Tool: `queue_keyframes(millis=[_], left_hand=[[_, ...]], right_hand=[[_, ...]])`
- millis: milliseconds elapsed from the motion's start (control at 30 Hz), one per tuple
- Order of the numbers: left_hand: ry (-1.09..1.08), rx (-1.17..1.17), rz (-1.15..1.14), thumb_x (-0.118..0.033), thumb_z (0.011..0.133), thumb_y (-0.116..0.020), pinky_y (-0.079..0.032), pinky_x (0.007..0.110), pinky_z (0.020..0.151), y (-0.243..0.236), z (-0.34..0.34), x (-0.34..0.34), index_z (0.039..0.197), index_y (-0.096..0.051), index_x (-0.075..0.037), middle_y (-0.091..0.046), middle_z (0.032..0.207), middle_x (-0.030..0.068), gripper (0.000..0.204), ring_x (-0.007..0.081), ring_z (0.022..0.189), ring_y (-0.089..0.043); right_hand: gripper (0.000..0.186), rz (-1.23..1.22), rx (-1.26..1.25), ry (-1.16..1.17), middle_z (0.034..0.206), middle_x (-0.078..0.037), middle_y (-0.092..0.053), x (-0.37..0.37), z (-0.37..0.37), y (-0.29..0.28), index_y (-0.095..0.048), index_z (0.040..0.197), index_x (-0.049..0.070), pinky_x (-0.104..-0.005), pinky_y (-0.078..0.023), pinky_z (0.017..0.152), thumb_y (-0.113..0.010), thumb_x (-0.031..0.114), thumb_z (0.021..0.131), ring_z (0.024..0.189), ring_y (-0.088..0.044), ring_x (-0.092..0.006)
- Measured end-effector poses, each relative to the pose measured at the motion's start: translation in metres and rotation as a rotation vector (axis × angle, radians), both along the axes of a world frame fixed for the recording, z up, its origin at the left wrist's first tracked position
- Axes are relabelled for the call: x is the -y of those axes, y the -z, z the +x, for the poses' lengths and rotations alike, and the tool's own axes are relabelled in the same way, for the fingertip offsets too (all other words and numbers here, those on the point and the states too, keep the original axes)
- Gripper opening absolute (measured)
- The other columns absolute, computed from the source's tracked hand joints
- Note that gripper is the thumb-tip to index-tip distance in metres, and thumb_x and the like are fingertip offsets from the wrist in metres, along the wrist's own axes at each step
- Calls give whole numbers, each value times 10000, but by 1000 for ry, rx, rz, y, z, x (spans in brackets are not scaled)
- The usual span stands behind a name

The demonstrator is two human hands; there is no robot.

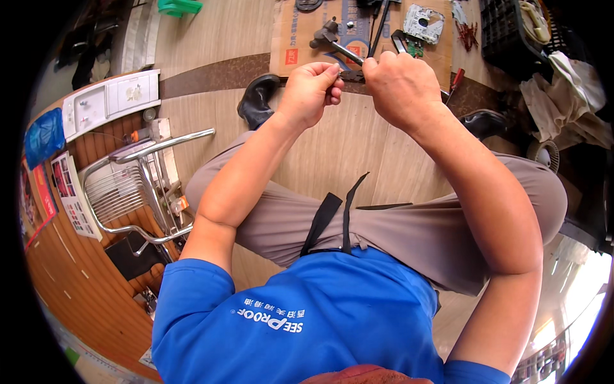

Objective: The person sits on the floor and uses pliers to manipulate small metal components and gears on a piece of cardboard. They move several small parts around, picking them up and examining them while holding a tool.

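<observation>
My right hand [404,88] is closed in a fist round the handle of a hammer [348,54]. The dark metal hammer head [325,34] points away to the left, over the cardboard. To its left, my left hand [308,95] pinches thumb and forefinger together; a tiny thing seems to show at the tips, too small to name. A dark, rough-edged piece [352,76] shows between the two hands, beside the left fingertips; whether it is held or lies below cannot be told. Under the hands is the printed cardboard sheet [282,54].
On the cardboard lie a silvery metal plate [424,24] and a green circuit board [416,48]. A red-handled tool [456,79] is right of my right hand. Black crate [505,32] and cloth [569,96] stand right. A metal-framed chair [118,192] is at left.
</observation>
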State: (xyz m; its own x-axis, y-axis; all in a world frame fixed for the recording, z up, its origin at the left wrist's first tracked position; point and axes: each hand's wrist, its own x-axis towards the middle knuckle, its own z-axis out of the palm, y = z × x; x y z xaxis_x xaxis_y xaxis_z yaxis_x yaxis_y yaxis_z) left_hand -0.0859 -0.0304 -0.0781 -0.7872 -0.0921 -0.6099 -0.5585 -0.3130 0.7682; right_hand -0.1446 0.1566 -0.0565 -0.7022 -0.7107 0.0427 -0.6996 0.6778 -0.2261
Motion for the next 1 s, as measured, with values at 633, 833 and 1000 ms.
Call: queue_keyframes(millis=[633,833,1000], left_hand=[[-2,-171,239,-199,960,-569,-441,269,609,-6,-7,14,957,-607,-40,-595,787,33,164,121,663,-544],[-7,-148,219,-206,956,-577,-444,268,602,-8,-8,10,928,-600,-48,-596,781,31,163,122,662,-545],[-2,-147,162,-204,957,-577,-446,262,592,-8,-7,10,908,-597,-55,-602,775,29,157,118,653,-547]], right_hand=[[69,-85,-244,102,808,-36,-571,4,6,-10,-594,808,113,-365,-387,681,-574,168,772,807,-538,-213],[68,-139,-276,82,799,-38,-562,2,4,-10,-591,798,117,-372,-373,679,-572,169,759,804,-526,-212],[67,-138,-287,77,800,-40,-559,2,4,-10,-591,797,115,-375,-365,683,-565,168,764,814,-526,-213]])
